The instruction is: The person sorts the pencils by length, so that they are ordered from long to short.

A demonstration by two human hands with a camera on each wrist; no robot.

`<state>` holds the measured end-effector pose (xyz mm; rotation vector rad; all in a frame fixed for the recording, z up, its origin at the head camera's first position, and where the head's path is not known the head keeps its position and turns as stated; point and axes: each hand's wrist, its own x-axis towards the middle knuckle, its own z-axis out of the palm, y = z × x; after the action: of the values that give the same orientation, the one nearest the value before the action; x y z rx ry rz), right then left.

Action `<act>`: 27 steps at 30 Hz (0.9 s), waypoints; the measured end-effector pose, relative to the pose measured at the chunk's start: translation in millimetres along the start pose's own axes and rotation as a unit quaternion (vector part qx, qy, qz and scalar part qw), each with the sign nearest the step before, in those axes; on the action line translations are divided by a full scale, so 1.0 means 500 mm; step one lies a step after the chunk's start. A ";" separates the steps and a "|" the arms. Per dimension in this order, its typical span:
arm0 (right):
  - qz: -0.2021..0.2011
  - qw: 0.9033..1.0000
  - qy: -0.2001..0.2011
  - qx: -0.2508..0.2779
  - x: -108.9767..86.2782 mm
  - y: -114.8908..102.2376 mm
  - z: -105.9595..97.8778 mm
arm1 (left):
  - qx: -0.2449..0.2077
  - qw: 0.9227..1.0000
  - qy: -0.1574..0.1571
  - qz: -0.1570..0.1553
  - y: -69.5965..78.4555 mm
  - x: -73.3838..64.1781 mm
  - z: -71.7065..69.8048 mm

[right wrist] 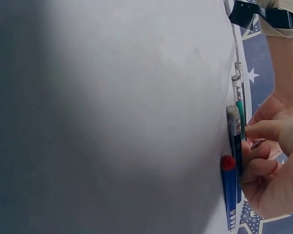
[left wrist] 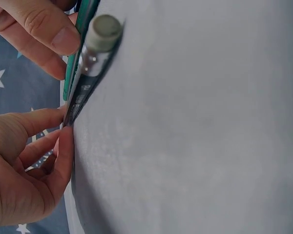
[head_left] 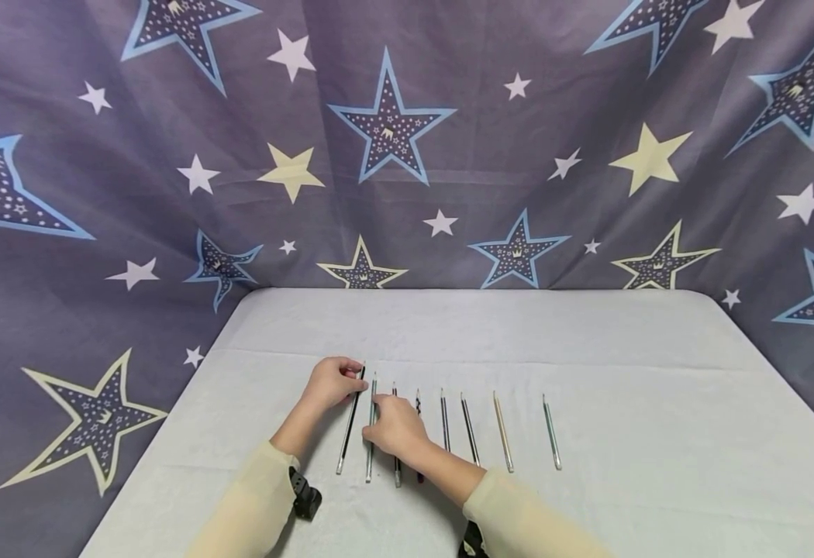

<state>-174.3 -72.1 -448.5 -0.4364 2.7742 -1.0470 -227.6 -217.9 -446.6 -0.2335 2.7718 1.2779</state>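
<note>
In the head view my left hand (head_left: pixel 330 384) pinches a black pencil (head_left: pixel 348 434) near its upper end, at the left of a row of pencils. Thumb and fingers also meet on its shaft in the left wrist view, with the pale eraser end of the black pencil (left wrist: pixel 95 46) toward the camera. Just to the right, my right hand (head_left: pixel 398 428) pinches a green pencil (head_left: pixel 369 459). Its wrist view shows the fingers of the right hand (right wrist: pixel 278 165) at this green pencil (right wrist: pixel 240 107), beside a dark pencil (right wrist: pixel 234 129) and a blue-looking one with a red eraser (right wrist: pixel 228 180).
Two dark pencils, one (head_left: pixel 398 469) partly under the right hand, lie close by. Farther right are two more dark pencils (head_left: pixel 470 434), a yellow pencil (head_left: pixel 502 434) and another green pencil (head_left: pixel 552 435). All lie on a white-covered table (head_left: pixel 658 403) before a star-patterned curtain (head_left: pixel 477 178).
</note>
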 end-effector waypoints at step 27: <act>-0.008 0.997 0.004 0.072 -0.010 -0.002 -0.015 | -0.046 0.999 -0.008 -0.017 -0.011 0.006 -0.017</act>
<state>-171.0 -66.4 -442.0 -0.4375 2.6832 -1.2434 -229.9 -228.1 -445.8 -0.2749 2.6875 1.3941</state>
